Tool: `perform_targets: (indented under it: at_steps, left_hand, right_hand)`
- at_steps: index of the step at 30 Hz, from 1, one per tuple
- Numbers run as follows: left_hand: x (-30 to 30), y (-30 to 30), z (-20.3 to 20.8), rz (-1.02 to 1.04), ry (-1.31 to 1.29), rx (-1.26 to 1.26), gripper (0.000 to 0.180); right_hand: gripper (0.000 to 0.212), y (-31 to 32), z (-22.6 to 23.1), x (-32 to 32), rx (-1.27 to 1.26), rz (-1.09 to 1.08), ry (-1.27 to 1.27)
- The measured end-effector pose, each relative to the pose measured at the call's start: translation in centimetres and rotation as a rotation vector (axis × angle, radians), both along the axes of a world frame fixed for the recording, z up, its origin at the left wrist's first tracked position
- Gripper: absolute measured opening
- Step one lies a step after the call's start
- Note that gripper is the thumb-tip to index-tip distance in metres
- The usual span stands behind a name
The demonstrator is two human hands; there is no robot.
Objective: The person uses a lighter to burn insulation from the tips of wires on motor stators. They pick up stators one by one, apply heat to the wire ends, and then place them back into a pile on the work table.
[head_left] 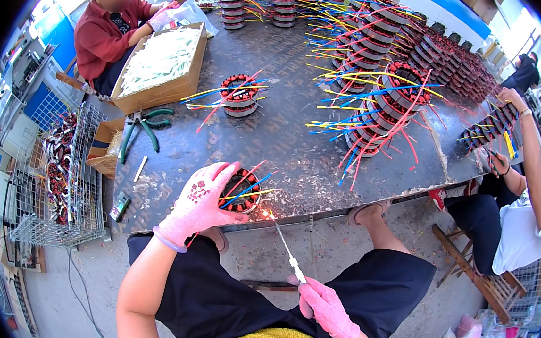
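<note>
Round wound-coil stator (240, 191) with red, blue and yellow wires sits at the near edge of the dark metal desk (286, 138), under the pink-gloved left hand (200, 203), which grips its side. The pink-gloved right hand (326, 308) is closed on a thin metal torch wand (288, 251), whose small flame touches the wire ends.

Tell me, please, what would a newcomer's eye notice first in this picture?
First, the small bright flame at the tip of the thin metal torch, held by the pink-gloved right hand at the near table edge. Beside it, the pink-gloved left hand holds a round wound stator with red, blue and yellow wires. Further back, tall stacks of similar wired stators cover the dark worn table.
</note>
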State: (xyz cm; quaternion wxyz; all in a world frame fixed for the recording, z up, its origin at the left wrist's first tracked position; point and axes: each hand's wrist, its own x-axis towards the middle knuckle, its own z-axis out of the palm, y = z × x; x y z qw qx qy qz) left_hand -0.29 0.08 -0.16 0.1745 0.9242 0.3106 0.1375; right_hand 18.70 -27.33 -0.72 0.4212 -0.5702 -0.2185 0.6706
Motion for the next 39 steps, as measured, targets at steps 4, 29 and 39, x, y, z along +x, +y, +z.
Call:
perform_targets:
  at_steps: [4,29,39]
  left_hand:
    - [0.09,-0.03,0.05,-0.002,0.001,0.003,0.100]
    - [0.05,0.06,-0.06,-0.002,0.002,-0.001,0.100]
    - [0.10,-0.08,0.20,0.008,0.004,-0.011,0.099]
  right_hand:
    - [0.041,-0.13,-0.41,-0.14,-0.007,-0.028,0.027]
    - [0.041,-0.03,-0.34,-0.11,-0.016,-0.018,0.004]
    - [0.040,-0.35,-0.58,0.01,-0.026,-0.061,0.038]
